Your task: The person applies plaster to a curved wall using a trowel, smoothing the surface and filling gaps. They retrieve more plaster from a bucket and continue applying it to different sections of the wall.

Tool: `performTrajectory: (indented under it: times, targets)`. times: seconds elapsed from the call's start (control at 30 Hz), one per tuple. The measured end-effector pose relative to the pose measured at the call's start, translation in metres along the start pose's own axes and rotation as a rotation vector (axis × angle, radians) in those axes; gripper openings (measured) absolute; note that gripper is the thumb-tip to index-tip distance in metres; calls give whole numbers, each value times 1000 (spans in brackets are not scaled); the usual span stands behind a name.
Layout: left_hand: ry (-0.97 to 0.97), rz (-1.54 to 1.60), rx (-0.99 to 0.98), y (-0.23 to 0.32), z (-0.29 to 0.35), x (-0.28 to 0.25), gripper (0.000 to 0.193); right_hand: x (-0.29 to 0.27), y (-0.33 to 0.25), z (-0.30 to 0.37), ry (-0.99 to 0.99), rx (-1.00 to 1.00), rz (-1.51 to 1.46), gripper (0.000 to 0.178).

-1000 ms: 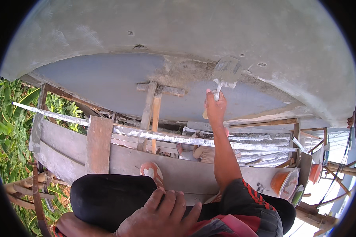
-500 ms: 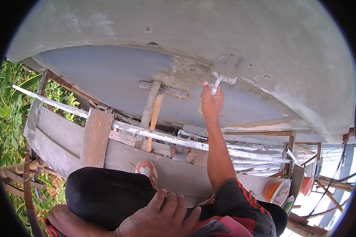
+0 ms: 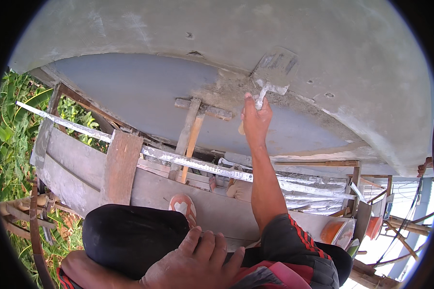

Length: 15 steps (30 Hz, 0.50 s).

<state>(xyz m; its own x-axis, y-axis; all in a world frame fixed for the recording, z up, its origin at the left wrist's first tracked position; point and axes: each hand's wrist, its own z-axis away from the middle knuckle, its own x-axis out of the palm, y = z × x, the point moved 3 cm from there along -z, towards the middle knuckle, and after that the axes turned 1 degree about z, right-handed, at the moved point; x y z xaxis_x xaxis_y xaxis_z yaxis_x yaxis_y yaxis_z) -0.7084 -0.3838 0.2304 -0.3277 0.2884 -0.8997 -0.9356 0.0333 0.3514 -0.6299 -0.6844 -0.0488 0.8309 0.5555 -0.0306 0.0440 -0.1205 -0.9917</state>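
Observation:
My right hand (image 3: 256, 123) grips the handle of a trowel (image 3: 276, 66), arm stretched forward. The trowel's grey, mortar-smeared blade lies against the curved cement wall (image 3: 357, 53), just above a rough strip of mortar (image 3: 231, 89); its bent neck is crusted white. Below that strip is a smooth bluish-grey panel (image 3: 135, 91). Near my lap rests my left hand (image 3: 195, 262), holding nothing, its dusty fingers stretched and a little apart beside my bent, black-clad knee (image 3: 135, 231).
A wooden T-shaped prop (image 3: 187, 132) stands against the panel. A white-splashed straight bar (image 3: 202, 166) crosses in front of me above the grey planks (image 3: 152, 185). An orange bucket (image 3: 335, 231) stands at right. Green plants (image 3: 17, 130) grow at far left.
My right hand and the trowel have shifted slightly up along the wall, and the blade is tilted a little differently. My left hand stays in place.

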Motion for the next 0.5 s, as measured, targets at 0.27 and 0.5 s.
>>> performTrajectory:
  times: [0.27,0.5]
  targets:
    - [21,-13,-13,-2,6,2,40,-9,23,14,15,65,10,19]
    - [20,-48,-27,-8,15,5,41,-10,3,16,46,121,-32,17]
